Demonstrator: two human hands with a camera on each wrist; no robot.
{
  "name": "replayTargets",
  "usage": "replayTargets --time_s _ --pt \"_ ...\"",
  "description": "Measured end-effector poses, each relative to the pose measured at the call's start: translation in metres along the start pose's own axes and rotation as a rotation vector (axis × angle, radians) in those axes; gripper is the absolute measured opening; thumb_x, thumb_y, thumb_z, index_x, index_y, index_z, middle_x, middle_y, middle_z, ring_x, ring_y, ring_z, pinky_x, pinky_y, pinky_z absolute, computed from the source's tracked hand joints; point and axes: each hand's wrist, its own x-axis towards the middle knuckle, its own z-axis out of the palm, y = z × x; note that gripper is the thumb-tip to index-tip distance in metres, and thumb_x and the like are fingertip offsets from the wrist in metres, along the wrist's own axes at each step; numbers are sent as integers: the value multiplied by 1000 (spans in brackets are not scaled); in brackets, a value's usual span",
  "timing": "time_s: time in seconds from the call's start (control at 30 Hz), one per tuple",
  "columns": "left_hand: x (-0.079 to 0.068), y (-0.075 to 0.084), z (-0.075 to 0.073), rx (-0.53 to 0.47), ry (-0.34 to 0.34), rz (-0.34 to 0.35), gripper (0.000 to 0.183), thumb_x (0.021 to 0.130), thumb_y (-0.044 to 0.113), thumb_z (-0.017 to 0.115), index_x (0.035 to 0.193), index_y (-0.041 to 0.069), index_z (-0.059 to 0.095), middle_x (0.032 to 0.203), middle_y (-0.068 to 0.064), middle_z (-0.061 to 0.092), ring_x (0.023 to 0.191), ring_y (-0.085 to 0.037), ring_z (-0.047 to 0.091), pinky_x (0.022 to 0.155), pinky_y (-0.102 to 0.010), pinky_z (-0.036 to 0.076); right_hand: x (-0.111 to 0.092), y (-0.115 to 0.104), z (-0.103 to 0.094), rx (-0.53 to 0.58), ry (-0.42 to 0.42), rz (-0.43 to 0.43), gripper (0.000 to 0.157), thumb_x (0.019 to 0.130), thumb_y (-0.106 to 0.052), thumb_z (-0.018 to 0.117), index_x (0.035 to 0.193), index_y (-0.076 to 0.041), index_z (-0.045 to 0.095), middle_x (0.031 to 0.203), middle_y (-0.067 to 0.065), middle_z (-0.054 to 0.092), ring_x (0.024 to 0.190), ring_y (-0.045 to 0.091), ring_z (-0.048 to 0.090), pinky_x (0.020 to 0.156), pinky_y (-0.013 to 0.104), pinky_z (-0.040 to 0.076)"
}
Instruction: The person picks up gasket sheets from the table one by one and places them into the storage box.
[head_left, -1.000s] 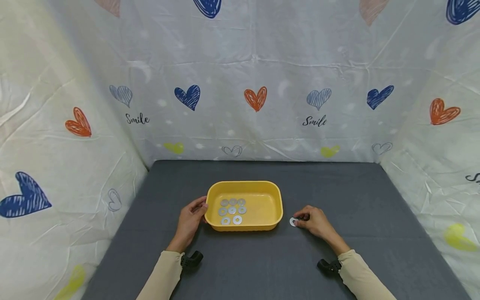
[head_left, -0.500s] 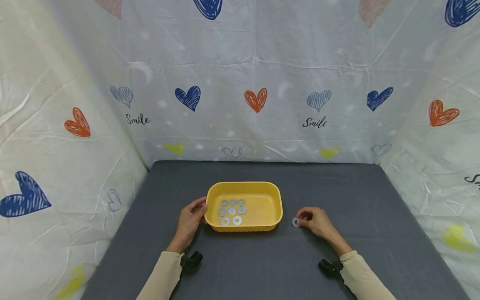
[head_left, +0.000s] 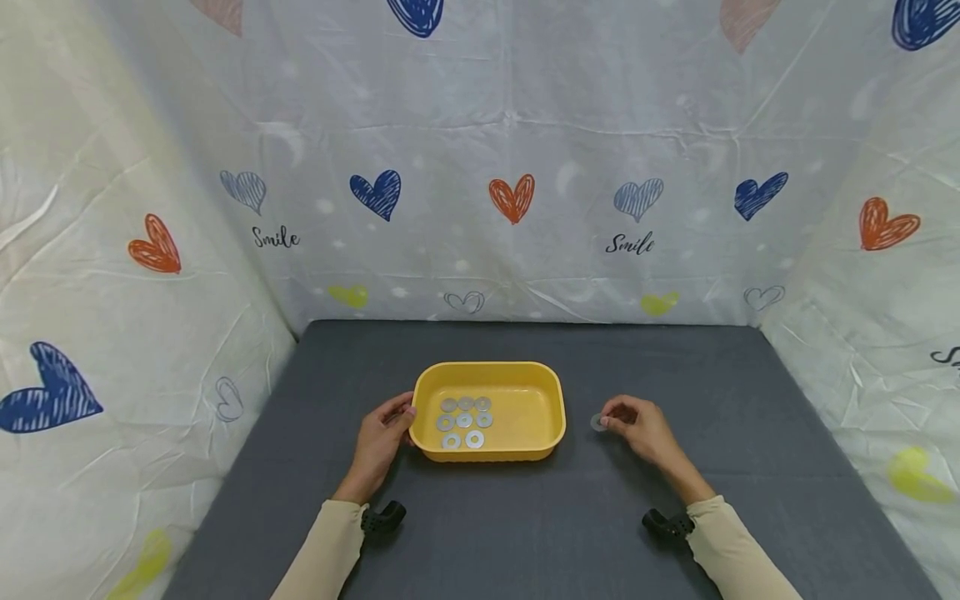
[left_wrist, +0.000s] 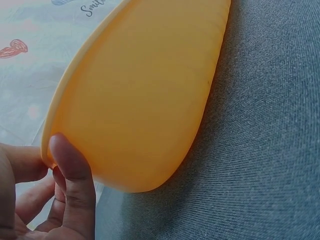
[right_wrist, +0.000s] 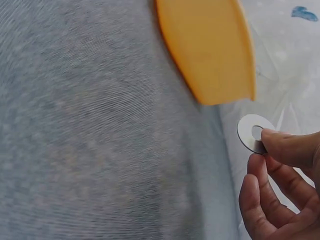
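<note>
A yellow plastic tray (head_left: 525, 417) sits mid-table, with several flat silver washers (head_left: 464, 421) lying in rows over its left part. My left hand (head_left: 380, 442) pinches the tray's left rim, the thumb on the outer wall and fingers behind the rim in the left wrist view. To the right of the tray, my right hand (head_left: 641, 427) holds one metal washer (right_wrist: 247, 131) between thumb and fingers. That washer is tilted, its centre hole partly covered by the thumb, and appears raised over the cloth.
A dark grey cloth (head_left: 510, 533) covers the table. Behind it and at both sides hangs a white curtain (head_left: 450, 250) printed with hearts and the word Smile. Each wrist wears a black camera mount (head_left: 384, 518).
My right hand, first low beside the tray with the washer, has lifted it and moved slightly right and farther from me. The left hand and tray have stayed put.
</note>
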Motion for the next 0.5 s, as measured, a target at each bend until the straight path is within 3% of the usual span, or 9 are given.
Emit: replayTargets --time_s 0.23,0.5 --pt "0 -1 2 5 0 -10 38 99 15 60 135 8 56 113 -12 56 80 -15 59 62 -24 53 1 -10 -7 24 26 22 8 89 -15 73 95 -13 70 91 5 71 76 10 64 67 26 51" --pt "1 0 0 -5 -6 -9 38 99 16 60 136 9 56 113 -12 57 79 -12 59 62 -25 53 6 -27 -11 68 35 -48 16 90 -19 73 104 -13 72 95 8 71 80 12 66 69 27 53"
